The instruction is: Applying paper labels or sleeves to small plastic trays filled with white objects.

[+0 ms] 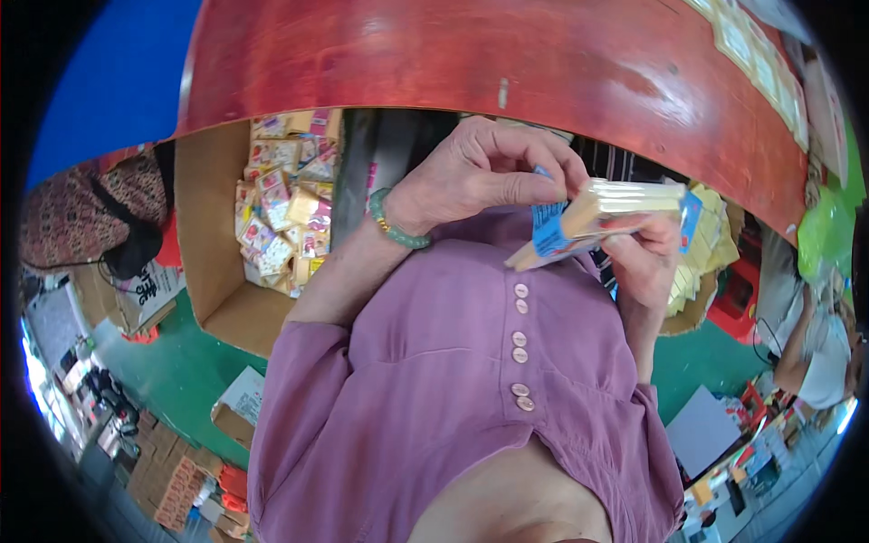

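"Where's the packet stack (pixel 620 210) from the bench (pixel 434 63)?"
"Just on the person's side of the bench's near edge, tilted, between left hand (pixel 489 167) and right hand (pixel 650 262)."
"Who holds it?"
"The right hand grips one end; the left hand, fingertips narrowed, pinches its blue band (pixel 549 232)."

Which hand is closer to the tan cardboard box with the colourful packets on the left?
Left. The left hand is to the right of the tan cardboard box. The right hand is farther right, holding a flat cream-and-blue stack.
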Available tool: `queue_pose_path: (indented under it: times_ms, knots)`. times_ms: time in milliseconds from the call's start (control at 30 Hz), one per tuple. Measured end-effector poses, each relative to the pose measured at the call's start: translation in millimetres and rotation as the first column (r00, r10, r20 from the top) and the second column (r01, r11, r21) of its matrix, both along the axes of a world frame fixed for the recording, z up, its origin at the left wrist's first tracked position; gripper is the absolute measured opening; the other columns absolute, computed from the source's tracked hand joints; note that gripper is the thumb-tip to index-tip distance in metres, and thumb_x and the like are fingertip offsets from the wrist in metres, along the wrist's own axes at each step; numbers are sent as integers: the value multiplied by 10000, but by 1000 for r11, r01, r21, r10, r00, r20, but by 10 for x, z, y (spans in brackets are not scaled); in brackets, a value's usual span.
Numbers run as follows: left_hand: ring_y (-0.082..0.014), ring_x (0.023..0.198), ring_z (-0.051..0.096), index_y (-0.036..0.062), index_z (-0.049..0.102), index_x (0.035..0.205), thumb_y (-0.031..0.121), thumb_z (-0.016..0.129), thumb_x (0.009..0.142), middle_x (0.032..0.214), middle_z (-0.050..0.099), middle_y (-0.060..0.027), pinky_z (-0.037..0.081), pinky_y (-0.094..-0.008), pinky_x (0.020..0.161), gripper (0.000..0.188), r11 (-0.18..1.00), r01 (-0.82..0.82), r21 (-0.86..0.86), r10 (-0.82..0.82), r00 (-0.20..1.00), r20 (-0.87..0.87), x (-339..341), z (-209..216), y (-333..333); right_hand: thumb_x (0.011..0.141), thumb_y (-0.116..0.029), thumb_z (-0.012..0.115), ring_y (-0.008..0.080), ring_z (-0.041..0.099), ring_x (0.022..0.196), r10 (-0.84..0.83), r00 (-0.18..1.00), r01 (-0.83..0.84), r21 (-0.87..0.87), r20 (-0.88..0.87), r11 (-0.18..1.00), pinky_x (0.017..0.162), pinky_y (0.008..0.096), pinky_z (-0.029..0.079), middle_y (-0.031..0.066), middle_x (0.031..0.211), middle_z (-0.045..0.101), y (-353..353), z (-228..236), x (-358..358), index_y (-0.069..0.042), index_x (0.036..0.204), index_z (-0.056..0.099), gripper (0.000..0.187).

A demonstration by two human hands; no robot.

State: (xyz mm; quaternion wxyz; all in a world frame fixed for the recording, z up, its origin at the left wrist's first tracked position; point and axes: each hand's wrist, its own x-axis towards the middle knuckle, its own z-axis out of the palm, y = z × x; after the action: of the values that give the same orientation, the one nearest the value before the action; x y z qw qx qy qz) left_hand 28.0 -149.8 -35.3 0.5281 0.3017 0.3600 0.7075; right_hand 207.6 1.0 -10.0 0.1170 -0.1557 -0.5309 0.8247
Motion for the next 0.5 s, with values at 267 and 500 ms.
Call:
queue_pose_path:
  times_ms: [267, 500]
  knots:
    - [-182, 1102, 581, 5, 665, 1113, 194, 712, 819, 1277, 570, -133, 453, -308, 952, 353, 999, 5, 38, -7, 999, 50, 126, -125, 127, 815, 5, 680, 158, 623, 924, 5, 999, -8, -81, -46, 997, 843, 294, 495, 113, 1028, 667, -11, -86, -66, 47, 1058, 635, 251]
    - [-183, 1088, 585, 14, 673, 1091, 117, 668, 853, 1236, 594, -127, 460, -308, 950, 259, 986, -112, -121, 114, 994, 7, 192, -66, 83, 810, 44, 669, 153, 632, 891, -59, 998, 58, 32, 15, 998, 815, 288, 512, 111, 1000, 674, -25, -67, -75, 32, 1025, 653, 216]
